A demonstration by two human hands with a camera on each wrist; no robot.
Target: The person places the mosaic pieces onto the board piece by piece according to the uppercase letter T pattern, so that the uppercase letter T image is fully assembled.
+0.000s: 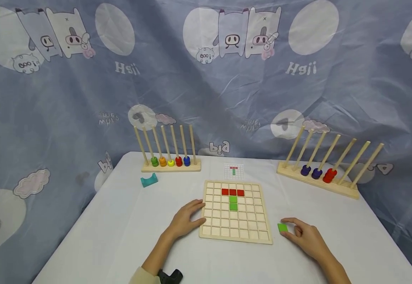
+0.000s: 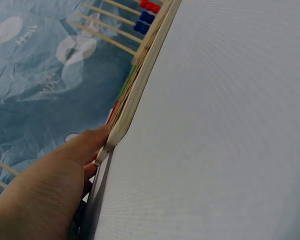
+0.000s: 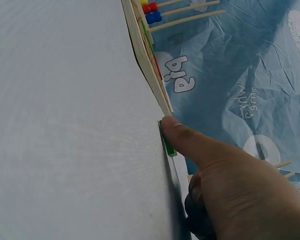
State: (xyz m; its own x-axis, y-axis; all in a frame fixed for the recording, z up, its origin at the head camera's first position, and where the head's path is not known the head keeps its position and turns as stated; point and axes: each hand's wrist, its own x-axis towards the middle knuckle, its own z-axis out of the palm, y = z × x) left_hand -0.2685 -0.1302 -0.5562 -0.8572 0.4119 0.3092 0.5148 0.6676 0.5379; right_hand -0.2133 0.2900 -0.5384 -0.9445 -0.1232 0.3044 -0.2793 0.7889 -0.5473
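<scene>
A square wooden grid board (image 1: 234, 233) lies on the white table. Several thin square tiles sit in its cells: a row of red tiles (image 1: 232, 192) with green tiles (image 1: 233, 206) below its middle. My left hand (image 1: 184, 221) rests against the board's left edge, thumb and fingers spread apart. In the left wrist view that hand (image 2: 55, 180) touches the board's edge (image 2: 135, 95). Right of the board, my right hand (image 1: 307, 238) pinches a loose green tile (image 1: 282, 227) between thumb and index finger. The right wrist view shows the thumb against that green tile (image 3: 169, 142).
Behind the board lies a pattern card (image 1: 234, 172) with a red and green figure. Wooden peg racks with coloured beads stand at the back left (image 1: 170, 169) and back right (image 1: 316, 182). A teal curved block (image 1: 149, 180) lies left. A printed curtain (image 1: 177, 79) hangs behind.
</scene>
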